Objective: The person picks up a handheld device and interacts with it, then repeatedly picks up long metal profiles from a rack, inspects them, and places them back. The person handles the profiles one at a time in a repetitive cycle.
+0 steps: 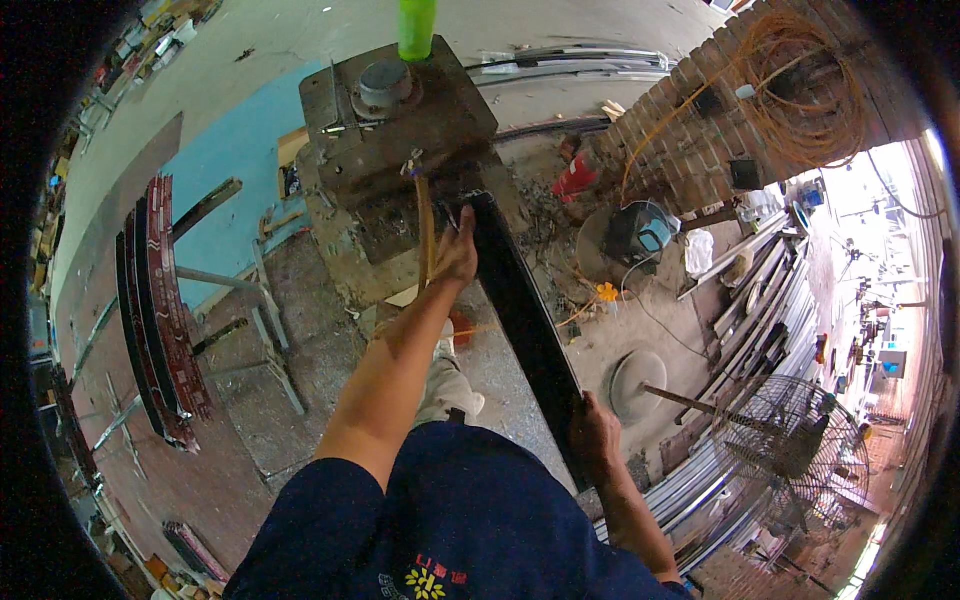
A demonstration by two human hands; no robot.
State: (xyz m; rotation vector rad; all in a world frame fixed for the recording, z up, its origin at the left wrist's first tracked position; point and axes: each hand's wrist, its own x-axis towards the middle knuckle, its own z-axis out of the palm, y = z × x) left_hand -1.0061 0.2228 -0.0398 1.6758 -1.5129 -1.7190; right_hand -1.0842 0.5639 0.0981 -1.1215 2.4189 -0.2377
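Observation:
A long black metal profile (528, 322) runs slantwise in front of me, from the dark metal machine (440, 110) back toward my right side. My left hand (460, 248) is closed around its far end, thumb up, beside the machine's near edge. Lower down, my right hand (596, 432) grips the near part of the same profile. A thin brown wooden strip or handle (424, 215) stands just left of my left hand. On the machine sit a round grey metal cylinder (386, 84) and a bright green cup (416, 30).
Several dark red and black profiles (150, 310) rest on a metal stand at left. A pedestal fan (790, 440) and many long bars (740, 320) lie at right. An orange hose coil (800, 95) hangs on the brick pillar (690, 125). A bucket (640, 235) stands near it.

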